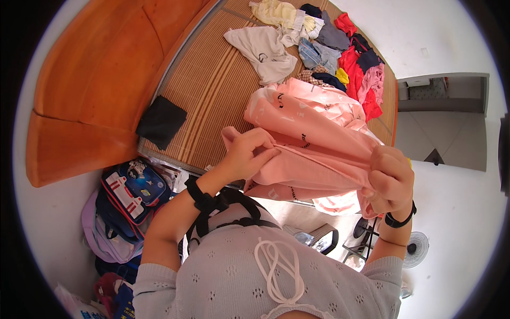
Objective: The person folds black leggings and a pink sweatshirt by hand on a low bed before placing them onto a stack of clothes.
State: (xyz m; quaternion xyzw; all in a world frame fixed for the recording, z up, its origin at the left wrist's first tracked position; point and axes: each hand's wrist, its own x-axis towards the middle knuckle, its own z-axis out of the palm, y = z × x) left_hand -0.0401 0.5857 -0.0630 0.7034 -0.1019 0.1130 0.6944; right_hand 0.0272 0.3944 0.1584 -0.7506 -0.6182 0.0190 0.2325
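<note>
A large piece of pink printed fabric (319,154) is stretched between my two hands in front of my chest. My left hand (248,154) pinches it near one edge, thumb against the fingers. At the other end my right hand (390,178) is wrapped round a bunched part of it. The far part of the fabric spreads over the bed mat, and its near part hangs past the bed's edge. Whether it is a garment or a cover cannot be made out.
A striped bamboo mat (202,80) covers the bed. On it lie a beige shirt (265,53), a folded black cloth (162,122) and a heap of clothes with denim shorts (319,55) and red garments (350,66). Backpacks (133,191) stand at left; a fan (416,249) is at right.
</note>
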